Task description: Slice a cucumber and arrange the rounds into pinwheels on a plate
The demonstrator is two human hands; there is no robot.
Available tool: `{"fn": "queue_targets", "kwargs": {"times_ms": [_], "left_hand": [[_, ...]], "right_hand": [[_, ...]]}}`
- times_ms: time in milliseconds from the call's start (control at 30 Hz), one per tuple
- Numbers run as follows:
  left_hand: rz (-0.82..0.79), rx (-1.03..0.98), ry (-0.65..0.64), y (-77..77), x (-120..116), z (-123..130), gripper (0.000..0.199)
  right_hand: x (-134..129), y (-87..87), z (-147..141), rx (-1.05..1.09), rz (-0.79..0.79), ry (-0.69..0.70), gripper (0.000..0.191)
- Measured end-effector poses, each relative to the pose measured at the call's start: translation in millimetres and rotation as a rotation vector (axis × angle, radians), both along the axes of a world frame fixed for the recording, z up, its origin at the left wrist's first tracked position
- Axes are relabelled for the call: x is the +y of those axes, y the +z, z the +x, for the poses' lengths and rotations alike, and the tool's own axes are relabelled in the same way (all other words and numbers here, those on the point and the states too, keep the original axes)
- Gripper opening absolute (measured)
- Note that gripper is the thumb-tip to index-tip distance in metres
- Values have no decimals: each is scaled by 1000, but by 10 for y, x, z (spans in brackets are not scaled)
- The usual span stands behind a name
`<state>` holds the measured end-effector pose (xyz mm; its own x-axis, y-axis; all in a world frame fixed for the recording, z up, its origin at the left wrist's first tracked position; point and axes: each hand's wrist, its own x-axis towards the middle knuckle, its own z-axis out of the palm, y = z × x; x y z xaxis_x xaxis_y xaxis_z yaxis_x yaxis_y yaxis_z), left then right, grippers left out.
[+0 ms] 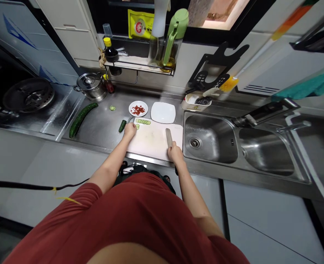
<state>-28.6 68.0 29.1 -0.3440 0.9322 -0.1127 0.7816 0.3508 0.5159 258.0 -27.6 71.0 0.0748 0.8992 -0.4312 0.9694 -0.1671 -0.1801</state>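
Observation:
A pale cutting board lies on the steel counter. My right hand is closed round the handle of a knife, whose blade points away over the board's right part. At the board's left edge is my left hand, its fingers bent together; what they hold, if anything, is too small to make out. Cucumber slices lie in a row along the board's far left edge, with a few more slices beside my left fingers. A short cucumber piece rests just left of that hand.
Behind the board stand a plate of red pieces and a white plate. A whole cucumber and a lidded pot are at the left. The double sink adjoins the board's right side. A bottle shelf hangs above.

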Motion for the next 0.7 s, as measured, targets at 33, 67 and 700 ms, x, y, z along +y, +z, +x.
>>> {"fn": "queue_targets", "kwargs": {"times_ms": [33, 67, 700], "left_hand": [[-9, 4, -5, 7, 12, -5, 15], [-14, 3, -10, 17, 24, -5, 15], [12, 108, -372, 114, 390, 573, 32]], "right_hand": [[1, 9, -4, 1, -5, 0, 34], [1, 15, -7, 4, -8, 1, 35], [0, 13, -18, 14, -15, -5, 34]]}}
